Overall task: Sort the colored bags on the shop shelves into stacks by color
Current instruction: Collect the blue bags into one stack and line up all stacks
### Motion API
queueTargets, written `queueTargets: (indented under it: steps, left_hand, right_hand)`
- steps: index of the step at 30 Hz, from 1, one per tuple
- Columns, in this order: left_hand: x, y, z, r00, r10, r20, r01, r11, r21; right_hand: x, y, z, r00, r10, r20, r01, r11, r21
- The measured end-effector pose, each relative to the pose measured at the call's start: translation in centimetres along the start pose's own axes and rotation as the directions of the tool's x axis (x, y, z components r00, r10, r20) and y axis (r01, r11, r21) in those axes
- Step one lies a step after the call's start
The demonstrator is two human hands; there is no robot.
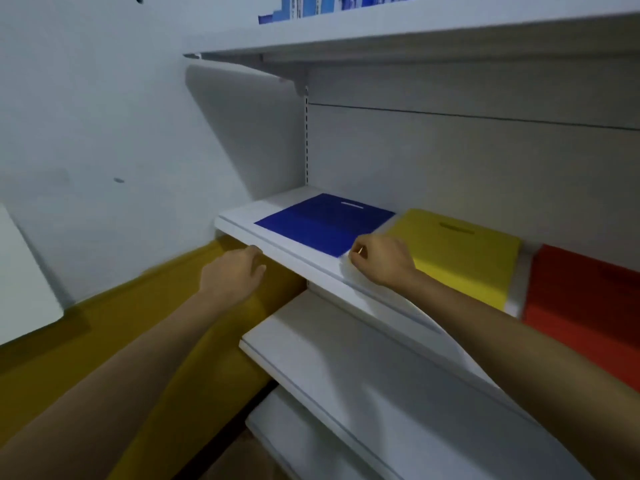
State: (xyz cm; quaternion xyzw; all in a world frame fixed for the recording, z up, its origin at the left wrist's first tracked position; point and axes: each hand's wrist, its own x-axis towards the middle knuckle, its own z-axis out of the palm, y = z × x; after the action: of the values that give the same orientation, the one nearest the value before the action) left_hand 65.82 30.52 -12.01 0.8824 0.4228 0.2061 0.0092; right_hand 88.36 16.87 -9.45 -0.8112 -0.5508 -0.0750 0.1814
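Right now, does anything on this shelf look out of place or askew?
A white bag droops over the shelf edge, pinched by the right hand; the blue bag, yellow stack and red stack lie flat.

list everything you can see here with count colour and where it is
shelves: four, white, one above another
blue bag: one, blue, flat on the second shelf, left end
yellow stack: one, yellow, right of the blue bag
red stack: one, red, far right
blue packs: count unclear, blue and white, top shelf
white sheet: one, white, draped over the second shelf's front edge
white board: one, white, far left
left hand: one, fingertips at the second shelf's front edge
right hand: one, pinches the white sheet beside the blue bag's near corner
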Motion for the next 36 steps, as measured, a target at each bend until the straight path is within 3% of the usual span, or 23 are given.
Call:
queueTargets:
  steps: [3, 8, 12, 17, 20, 23, 26, 28, 29, 31, 34, 36]
  left_hand:
    - [4.1, -0.9, 1.2, 0.999, -0.032, -0.004, 0.032, 0.998, -0.062]
    - [10.1, -1.5, 3.2, 0.993, 0.114, 0.03, -0.109, 0.986, -0.127]
    - [15.9, -1.8, 5.1, 0.988, 0.148, 0.051, -0.134, 0.969, -0.205]
    - [22.3, -2.5, 7.7, 0.944, 0.277, 0.179, -0.222, 0.936, -0.274]
    - [26.2, -2.9, 8.9, 0.889, 0.34, 0.308, -0.243, 0.919, -0.311]
    - [29.0, -2.8, 10.0, 0.848, 0.318, 0.424, -0.131, 0.901, -0.414]
    - [31.2, -2.7, 10.4, 0.854, 0.199, 0.48, 0.18, 0.753, -0.633]
    - [32.4, -2.8, 10.4, 0.8, 0.162, 0.577, 0.362, 0.637, -0.681]
    - [32.9, -2.8, 10.6, 0.77, 0.157, 0.618, 0.404, 0.63, -0.663]
    - [33.6, -2.8, 11.0, 0.745, 0.17, 0.646, 0.378, 0.689, -0.618]
    - [34.2, -2.8, 12.1, 0.803, 0.237, 0.547, 0.14, 0.817, -0.56]
    - [34.2, -3.0, 12.4, 0.83, 0.292, 0.475, 0.024, 0.833, -0.553]
  right_hand:
    - [3.5, 1.4, 1.1, 1.0, 0.022, -0.006, -0.022, 0.999, -0.032]
    - [7.1, 3.2, 2.2, 0.996, 0.071, 0.059, -0.062, 0.989, -0.136]
    - [9.8, 4.6, 3.0, 0.986, 0.134, 0.103, -0.105, 0.964, -0.245]
    - [12.7, 4.7, 4.8, 0.946, 0.264, 0.186, -0.168, 0.895, -0.414]
    - [13.8, 4.5, 6.3, 0.929, 0.326, 0.172, -0.232, 0.879, -0.417]
    - [14.9, 3.5, 7.3, 0.898, 0.42, 0.131, -0.335, 0.847, -0.413]
    - [15.7, 2.3, 7.4, 0.829, 0.55, 0.104, -0.488, 0.801, -0.346]
    - [16.0, 1.5, 7.3, 0.755, 0.648, 0.103, -0.624, 0.758, -0.191]
    - [16.1, 1.1, 7.3, 0.718, 0.688, 0.105, -0.68, 0.726, -0.103]
    - [16.7, 0.4, 7.0, 0.643, 0.758, 0.114, -0.765, 0.643, 0.037]
    - [17.4, -0.3, 6.6, 0.526, 0.839, 0.141, -0.85, 0.514, 0.116]
    - [17.6, -0.6, 6.3, 0.473, 0.864, 0.172, -0.879, 0.449, 0.159]
